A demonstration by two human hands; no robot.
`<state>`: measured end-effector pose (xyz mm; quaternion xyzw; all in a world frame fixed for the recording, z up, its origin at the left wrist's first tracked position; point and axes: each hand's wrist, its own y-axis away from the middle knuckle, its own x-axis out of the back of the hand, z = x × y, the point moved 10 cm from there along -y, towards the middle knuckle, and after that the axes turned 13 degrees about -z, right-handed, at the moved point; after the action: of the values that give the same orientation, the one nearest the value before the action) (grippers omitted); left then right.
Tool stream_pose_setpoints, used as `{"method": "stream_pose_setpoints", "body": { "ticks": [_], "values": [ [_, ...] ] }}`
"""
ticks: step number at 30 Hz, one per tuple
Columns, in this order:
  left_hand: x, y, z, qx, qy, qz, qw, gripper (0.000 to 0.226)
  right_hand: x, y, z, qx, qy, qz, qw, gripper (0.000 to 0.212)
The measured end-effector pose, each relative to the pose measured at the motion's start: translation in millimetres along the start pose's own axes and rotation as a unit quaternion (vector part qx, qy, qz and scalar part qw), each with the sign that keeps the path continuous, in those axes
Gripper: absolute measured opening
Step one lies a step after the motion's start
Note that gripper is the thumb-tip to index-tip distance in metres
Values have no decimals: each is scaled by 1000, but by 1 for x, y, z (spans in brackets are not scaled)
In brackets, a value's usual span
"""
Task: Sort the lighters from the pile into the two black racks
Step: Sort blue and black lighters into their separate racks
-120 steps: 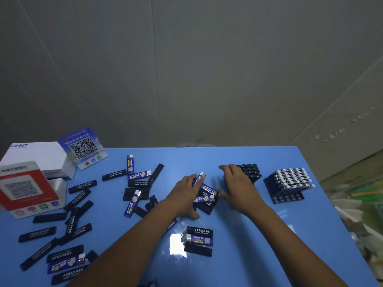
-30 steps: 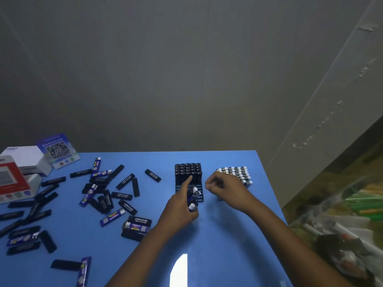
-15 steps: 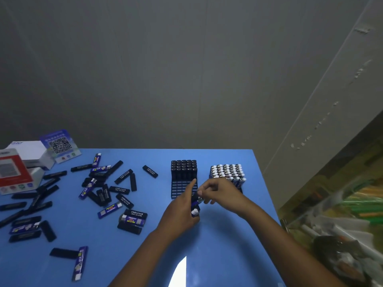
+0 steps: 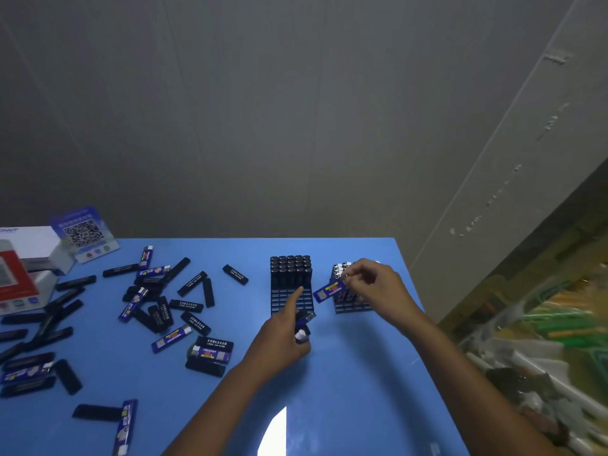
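Pinching a blue lighter (image 4: 329, 290) at its metal end, the right hand (image 4: 375, 284) holds it tilted just left of the right rack (image 4: 353, 306); misaligned entry may jam or topple seated neighbours. The left hand (image 4: 283, 337), beside that rack, clasps spare lighters (image 4: 302, 325) loosely; one could slip.

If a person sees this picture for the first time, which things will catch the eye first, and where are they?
First come the two hands at the middle of the blue table: the right hand pinches a blue lighter in front of the right rack, and the left hand grips more lighters in front of the left rack. Next comes the scattered pile of black and blue lighters on the table's left half.
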<state>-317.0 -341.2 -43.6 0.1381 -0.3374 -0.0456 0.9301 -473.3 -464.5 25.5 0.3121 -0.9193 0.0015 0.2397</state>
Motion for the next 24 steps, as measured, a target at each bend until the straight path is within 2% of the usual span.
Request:
{"method": "stream_pose_setpoints", "body": {
  "ticks": [4, 10, 14, 24],
  "values": [
    [5, -6, -2, 19, 15, 16, 1000, 93, 16, -12, 15, 10, 101, 8, 995, 16],
    [3, -19, 3, 29, 44, 36, 998, 91, 7, -32, 30, 28, 252, -40, 967, 8],
    [-2, -29, 5, 47, 54, 53, 996, 89, -5, -48, 43, 37, 292, -100, 951, 11],
    [-14, -45, -2, 97, 70, 78, 990, 88, -21, -71, 67, 75, 327, -171, 926, 10]
  ]
}}
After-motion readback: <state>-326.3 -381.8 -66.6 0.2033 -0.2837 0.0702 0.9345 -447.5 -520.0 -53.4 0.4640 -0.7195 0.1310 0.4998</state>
